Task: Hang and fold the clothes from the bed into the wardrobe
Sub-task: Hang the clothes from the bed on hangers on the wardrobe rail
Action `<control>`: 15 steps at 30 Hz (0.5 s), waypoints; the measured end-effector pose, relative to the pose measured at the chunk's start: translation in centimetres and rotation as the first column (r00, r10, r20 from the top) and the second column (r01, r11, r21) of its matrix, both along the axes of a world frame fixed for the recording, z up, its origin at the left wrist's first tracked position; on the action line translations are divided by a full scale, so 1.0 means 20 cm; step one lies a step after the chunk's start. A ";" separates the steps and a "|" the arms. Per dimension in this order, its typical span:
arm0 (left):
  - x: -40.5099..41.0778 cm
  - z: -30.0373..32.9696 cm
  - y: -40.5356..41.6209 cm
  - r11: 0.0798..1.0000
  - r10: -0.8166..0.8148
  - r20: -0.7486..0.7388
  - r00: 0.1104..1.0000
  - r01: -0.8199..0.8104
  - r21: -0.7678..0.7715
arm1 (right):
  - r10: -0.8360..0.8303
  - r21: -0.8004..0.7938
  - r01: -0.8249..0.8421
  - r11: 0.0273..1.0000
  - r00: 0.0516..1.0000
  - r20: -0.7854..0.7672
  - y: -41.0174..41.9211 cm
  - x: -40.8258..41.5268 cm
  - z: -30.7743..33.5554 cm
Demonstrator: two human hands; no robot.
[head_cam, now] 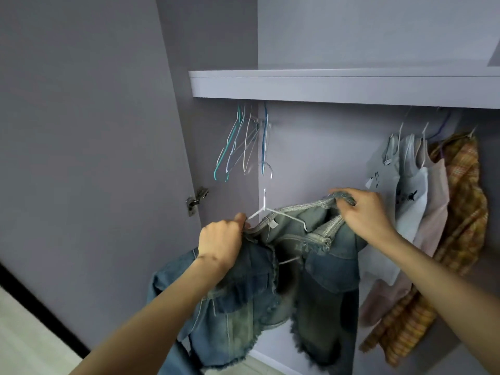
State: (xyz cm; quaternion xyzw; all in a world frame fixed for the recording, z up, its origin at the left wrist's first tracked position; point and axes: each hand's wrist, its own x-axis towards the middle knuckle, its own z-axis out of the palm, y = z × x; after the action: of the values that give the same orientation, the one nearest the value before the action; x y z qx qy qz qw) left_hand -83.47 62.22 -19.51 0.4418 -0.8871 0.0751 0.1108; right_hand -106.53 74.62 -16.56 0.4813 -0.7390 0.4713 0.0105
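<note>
right now the hanging step is mid-way: the left hand (220,243) grips one shoulder of the denim jacket (292,269) against the white wire hanger (266,208), the right hand (362,211) pinches the collar just beyond its fingertips, and next, i judge, the hook must rise to the rail under the shelf (343,86).

2 bare forearms, no sleeves

Denim jacket (311,266) on white hanger (266,204)

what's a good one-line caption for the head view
Both hands, left and right, fit a denim jacket onto a white hanger at the wardrobe.
</note>
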 end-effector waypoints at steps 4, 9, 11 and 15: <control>0.04 0.02 -0.04 0.999 0.025 -0.313 0.949 -0.016 0.032 | 0.348 0.446 -0.395 0.803 0.919 0.186 0.09 0.08 -0.13; 0.08 0.01 -0.05 0.976 -0.214 -0.382 0.899 0.184 -0.114 | 0.299 0.468 -0.320 0.824 0.947 0.121 0.12 0.02 -0.23; 0.10 0.01 -0.06 0.958 -0.281 -0.393 0.875 0.235 -0.163 | 0.105 0.208 -0.066 0.976 0.977 -0.184 0.09 -0.02 -0.20; 0.12 0.03 -0.07 0.947 -0.322 -0.460 0.827 0.282 -0.156 | 0.229 0.232 -0.121 0.965 0.818 -0.528 -0.01 -0.03 -0.19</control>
State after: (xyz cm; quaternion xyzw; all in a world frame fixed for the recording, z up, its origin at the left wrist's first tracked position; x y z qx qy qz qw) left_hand -81.12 60.87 -18.97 0.2956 -0.8866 -0.0189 0.3552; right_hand -107.16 74.45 -20.29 0.6611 -0.6982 0.2401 0.1336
